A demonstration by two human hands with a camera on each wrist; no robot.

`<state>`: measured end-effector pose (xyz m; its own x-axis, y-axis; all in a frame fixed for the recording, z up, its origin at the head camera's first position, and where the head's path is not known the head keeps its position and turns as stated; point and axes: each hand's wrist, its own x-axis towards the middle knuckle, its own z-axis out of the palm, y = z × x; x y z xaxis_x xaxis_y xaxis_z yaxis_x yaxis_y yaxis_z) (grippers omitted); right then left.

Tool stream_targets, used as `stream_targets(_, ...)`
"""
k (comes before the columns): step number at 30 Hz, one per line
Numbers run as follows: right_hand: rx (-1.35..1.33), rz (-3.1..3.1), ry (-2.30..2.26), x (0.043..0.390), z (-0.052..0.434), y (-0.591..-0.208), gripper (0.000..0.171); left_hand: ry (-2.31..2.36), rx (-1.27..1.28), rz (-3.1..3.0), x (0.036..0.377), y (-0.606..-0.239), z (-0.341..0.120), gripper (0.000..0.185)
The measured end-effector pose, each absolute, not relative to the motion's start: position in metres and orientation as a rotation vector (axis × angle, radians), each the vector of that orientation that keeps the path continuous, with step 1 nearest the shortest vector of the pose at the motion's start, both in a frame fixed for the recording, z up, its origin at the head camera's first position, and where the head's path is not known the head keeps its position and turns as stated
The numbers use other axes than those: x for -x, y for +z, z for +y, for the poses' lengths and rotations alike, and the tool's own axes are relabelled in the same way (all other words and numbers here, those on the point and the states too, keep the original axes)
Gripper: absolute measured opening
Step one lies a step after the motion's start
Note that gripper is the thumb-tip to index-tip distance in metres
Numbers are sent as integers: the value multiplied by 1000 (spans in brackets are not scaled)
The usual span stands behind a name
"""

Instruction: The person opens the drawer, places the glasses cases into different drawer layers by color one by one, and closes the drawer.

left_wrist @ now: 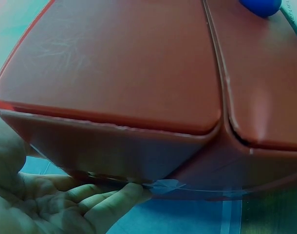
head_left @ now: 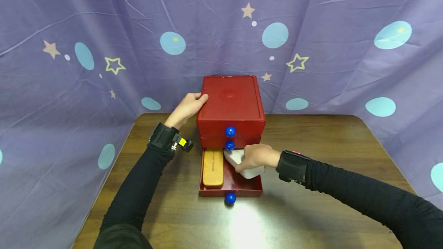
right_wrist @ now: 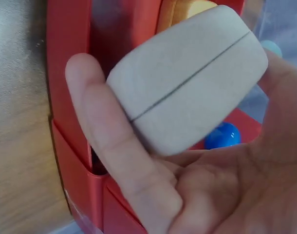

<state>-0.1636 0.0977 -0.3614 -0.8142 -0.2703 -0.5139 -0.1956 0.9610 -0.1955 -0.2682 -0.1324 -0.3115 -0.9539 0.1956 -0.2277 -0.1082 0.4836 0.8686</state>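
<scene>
A red drawer box (head_left: pixel 231 99) with blue round knobs stands on the table, its bottom drawer (head_left: pixel 238 191) pulled out. My left hand (head_left: pixel 189 107) is at the box's left side, and in the left wrist view its fairly straight fingers (left_wrist: pixel 114 202) lie along that side. My right hand (head_left: pixel 257 156) grips a white case (head_left: pixel 254 172) over the right part of the drawer, tilted in the right wrist view, where a dark seam runs along it and fingers and thumb are on opposite ends. Left of it in the drawer lies a yellow case (head_left: pixel 213 167) with small printed lettering.
A blue knob (head_left: pixel 230 198) sticks out from the front of the bottom drawer. Two more knobs sit on the shut drawers above. Behind the wooden table (head_left: pixel 311 137) hangs a purple curtain (head_left: pixel 221 22) with stars and blue ovals.
</scene>
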Motion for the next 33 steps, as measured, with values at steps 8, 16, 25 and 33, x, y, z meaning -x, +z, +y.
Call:
stream_targets(8, 328, 2534, -119, 164, 89, -361, 42, 1435, -79, 2459, 269, -314, -133, 57)
stream_targets(16, 315, 2556, -182, 164, 84, -368, 42, 1424, -74, 2475, 270, -314, -134, 58)
stream_targets(25, 267, 2556, -267, 162, 81, -380, 43, 1408, -73, 2484, 271, -314, -133, 58)
stream_targets(33, 279, 2571, -256, 160, 80, -384, 42, 1422, -68, 2467, 270, -314, -133, 57)
